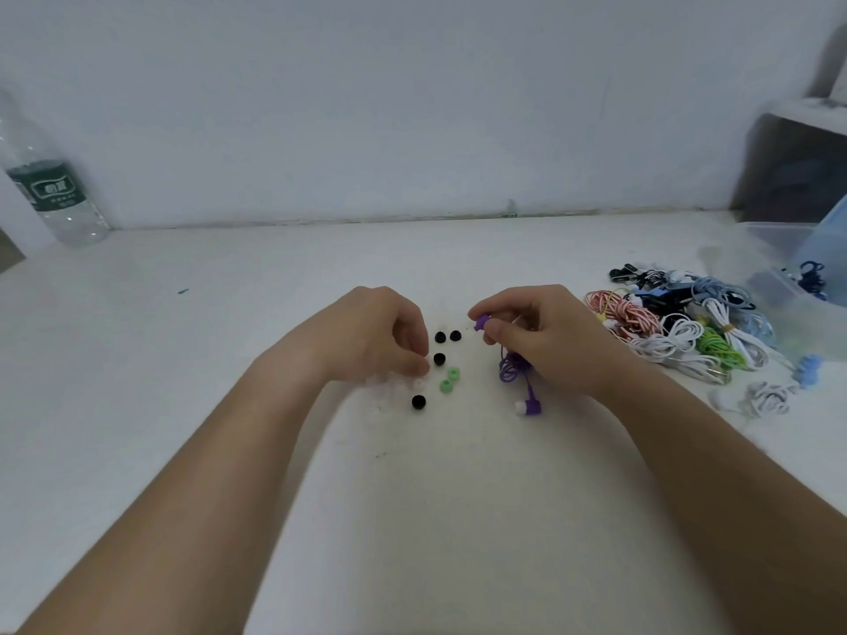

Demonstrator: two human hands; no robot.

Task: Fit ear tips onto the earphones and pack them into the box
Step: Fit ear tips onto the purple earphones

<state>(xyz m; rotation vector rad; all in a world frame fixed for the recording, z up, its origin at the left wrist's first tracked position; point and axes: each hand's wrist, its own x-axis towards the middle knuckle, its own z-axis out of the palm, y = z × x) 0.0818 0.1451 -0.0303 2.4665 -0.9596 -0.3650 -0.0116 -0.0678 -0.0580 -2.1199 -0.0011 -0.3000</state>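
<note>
1. Our right hand [541,332] pinches one bud of the purple earphones [513,368]. Their coil hangs below it, and the other bud lies on the table [229,313].
2. Our left hand [380,334] curls down over the clear tips [385,387]; we cannot tell whether it grasps one.
3. Black tips [440,336] and green tips [449,380] lie between the hands.
4. To the right lies a pile [678,327] of coiled sets, with the box [779,249] behind it at the table's right edge.
5. A bottle [55,194] stands far left by the wall [412,107], and a broad stretch of tabletop runs from it to the left hand.
</note>
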